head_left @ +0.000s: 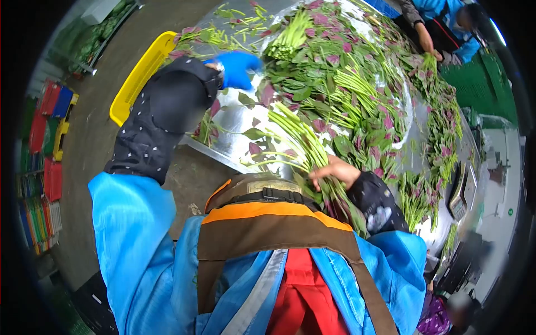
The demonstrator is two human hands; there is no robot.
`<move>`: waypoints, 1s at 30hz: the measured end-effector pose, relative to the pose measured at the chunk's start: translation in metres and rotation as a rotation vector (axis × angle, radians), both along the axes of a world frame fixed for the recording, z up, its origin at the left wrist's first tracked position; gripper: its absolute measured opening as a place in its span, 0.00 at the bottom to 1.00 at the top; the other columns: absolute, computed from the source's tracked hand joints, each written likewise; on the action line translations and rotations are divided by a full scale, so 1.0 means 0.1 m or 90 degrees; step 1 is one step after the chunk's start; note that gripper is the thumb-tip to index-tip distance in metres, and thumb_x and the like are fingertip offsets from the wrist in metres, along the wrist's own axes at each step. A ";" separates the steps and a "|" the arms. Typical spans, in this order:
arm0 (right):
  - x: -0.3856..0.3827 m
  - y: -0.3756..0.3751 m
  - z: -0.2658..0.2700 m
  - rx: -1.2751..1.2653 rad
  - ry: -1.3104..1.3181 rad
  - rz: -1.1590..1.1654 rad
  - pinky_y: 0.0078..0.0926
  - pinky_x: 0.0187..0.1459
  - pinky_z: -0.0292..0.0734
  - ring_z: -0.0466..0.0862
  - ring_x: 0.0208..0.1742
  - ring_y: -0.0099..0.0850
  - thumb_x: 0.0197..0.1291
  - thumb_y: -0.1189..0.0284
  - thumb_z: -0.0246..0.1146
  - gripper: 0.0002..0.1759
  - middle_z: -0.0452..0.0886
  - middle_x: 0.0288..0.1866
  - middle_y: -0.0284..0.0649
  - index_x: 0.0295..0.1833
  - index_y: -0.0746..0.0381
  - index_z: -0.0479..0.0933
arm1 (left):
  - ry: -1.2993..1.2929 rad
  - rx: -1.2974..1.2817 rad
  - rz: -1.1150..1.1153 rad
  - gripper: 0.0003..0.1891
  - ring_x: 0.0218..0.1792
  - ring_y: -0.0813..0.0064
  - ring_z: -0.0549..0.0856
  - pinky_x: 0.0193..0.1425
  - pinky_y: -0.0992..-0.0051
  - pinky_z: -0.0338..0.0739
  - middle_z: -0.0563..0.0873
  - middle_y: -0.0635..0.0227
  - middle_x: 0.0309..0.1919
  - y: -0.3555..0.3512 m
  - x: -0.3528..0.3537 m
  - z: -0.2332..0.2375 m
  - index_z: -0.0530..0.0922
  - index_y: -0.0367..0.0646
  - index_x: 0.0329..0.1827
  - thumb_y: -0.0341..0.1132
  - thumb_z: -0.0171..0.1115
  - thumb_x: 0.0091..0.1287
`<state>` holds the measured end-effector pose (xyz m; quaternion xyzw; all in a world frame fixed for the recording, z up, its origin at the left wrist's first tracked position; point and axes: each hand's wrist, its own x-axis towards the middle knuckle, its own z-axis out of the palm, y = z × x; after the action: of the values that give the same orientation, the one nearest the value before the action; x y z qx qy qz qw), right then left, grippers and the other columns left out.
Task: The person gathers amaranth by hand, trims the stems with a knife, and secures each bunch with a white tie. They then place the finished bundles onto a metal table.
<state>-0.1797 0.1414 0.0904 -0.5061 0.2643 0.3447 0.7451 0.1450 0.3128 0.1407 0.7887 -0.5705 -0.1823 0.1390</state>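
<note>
My right hand (338, 173) is closed around a bunch of leafy green stems (301, 134), with the pale cut ends pointing up and left and the leaves hanging toward my apron. My left hand (237, 70), in a blue glove, is over the metal table (226, 117) at the upper left; its fingers are smeared by motion. A large heap of green and purple leaves (329, 72) lies right of the glove. At the top of the heap rests a bundle of stems (290, 36) with its ends together.
A yellow basket (142, 75) stands left of my left arm. Across the table at the upper right, a person in blue (432, 33) handles greens. More greens (441, 134) line the right side, near a scale (459, 204). Another person (435, 312) is at the lower right.
</note>
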 end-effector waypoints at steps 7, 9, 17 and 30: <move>-0.28 -0.14 0.12 0.071 -0.058 -0.109 0.22 0.32 0.78 0.77 0.29 0.21 0.54 0.71 0.66 0.28 0.79 0.44 0.34 0.59 0.68 0.68 | 0.420 -0.191 0.136 0.17 0.45 0.71 0.81 0.52 0.70 0.75 0.83 0.65 0.42 0.20 -0.71 -0.15 0.78 0.43 0.49 0.33 0.67 0.57; -0.27 -0.12 0.23 0.048 -0.069 -0.095 0.22 0.30 0.78 0.77 0.28 0.21 0.53 0.74 0.67 0.27 0.78 0.45 0.35 0.59 0.67 0.68 | 0.301 -0.305 0.102 0.17 0.47 0.66 0.81 0.54 0.68 0.73 0.83 0.64 0.42 0.07 -1.29 -0.12 0.80 0.45 0.47 0.35 0.70 0.54; -0.45 -0.11 0.47 0.085 -0.143 0.008 0.16 0.31 0.74 0.75 0.29 0.17 0.50 0.70 0.70 0.29 0.78 0.43 0.32 0.59 0.64 0.70 | 0.478 -0.314 0.035 0.06 0.35 0.76 0.84 0.42 0.75 0.76 0.86 0.65 0.29 -0.48 -1.64 -0.62 0.84 0.39 0.35 0.25 0.66 0.53; -0.74 -0.11 0.40 0.145 -0.210 -0.113 0.19 0.27 0.73 0.76 0.22 0.21 0.45 0.68 0.72 0.35 0.76 0.25 0.34 0.59 0.67 0.67 | 0.568 -0.312 0.290 0.10 0.22 0.81 0.77 0.28 0.80 0.73 0.80 0.69 0.24 -0.32 -1.61 -0.81 0.82 0.43 0.41 0.27 0.64 0.56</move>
<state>-0.2539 0.1303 0.1304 -0.4427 0.1416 0.2178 0.8582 -0.0162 0.2806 0.0596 0.6830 -0.2968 -0.3258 0.5825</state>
